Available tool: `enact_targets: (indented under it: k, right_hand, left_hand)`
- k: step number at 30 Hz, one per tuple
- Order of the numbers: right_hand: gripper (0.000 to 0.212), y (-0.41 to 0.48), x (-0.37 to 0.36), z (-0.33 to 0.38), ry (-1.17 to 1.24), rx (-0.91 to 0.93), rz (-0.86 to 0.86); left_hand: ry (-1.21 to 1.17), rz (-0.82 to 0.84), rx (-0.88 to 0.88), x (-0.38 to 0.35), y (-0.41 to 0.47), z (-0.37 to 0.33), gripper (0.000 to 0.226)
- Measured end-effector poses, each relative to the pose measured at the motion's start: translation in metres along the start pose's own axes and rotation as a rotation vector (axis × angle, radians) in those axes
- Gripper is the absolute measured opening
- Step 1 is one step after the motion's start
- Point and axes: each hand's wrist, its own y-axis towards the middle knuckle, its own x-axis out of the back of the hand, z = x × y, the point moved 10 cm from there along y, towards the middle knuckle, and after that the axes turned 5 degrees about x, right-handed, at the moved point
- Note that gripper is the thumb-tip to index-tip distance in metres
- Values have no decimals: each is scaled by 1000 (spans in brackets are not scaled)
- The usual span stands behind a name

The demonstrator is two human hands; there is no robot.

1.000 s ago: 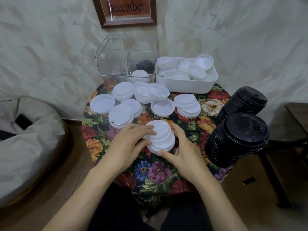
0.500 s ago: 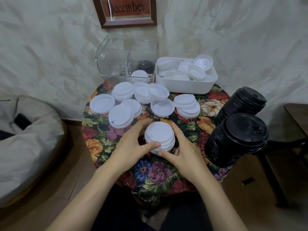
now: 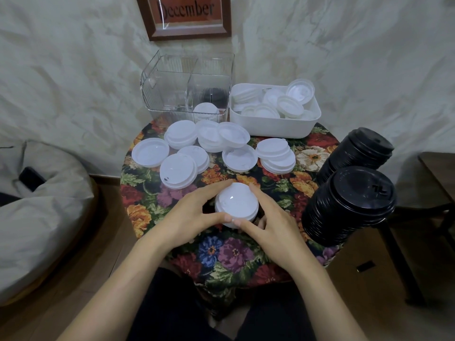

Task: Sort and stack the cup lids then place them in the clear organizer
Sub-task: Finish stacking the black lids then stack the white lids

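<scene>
Gripping white lid stack (image 3: pixel 236 204) between left hand (image 3: pixel 194 217) and right hand (image 3: pixel 273 225), fingers curled round rim.

This looks like a lived-in room of a home rather than a workplace. A small round surface (image 3: pixel 283 190) is draped in a floral tapestry cloth (image 3: pixel 234 254). A wood-framed "December" sign (image 3: pixel 187 16) hangs on the cream, crinkle-textured wall (image 3: pixel 344 57). A grey fabric beanbag (image 3: pixel 41 217) slumps on the brown wooden floor (image 3: pixel 81 299), and a dark wooden side table (image 3: pixel 435 173) stands at the right edge.
</scene>
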Motion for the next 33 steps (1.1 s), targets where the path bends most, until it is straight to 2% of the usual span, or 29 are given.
enact_targets:
  k: [12,17,21,26,33]
  right_hand:
    - [81,6,4,3,-65,0,24]
    - [82,8,4,2,-72,-4,25]
    - [74,10,7,2,-9,-1,-14]
    - [80,12,9,-15,51,-78,-115]
    - [67,12,8,-18,108,-111,-86]
  left_hand:
    - [195,-18,-90,-2,-1,-3,75]
    - [147,-53,-82,-2,-4,-1,78]
    - [72,-105,-52,3,-7,1,84]
    - [126,-127,-47,6,-6,7,94]
    - [152,-165,-97,5,-6,-2,82]
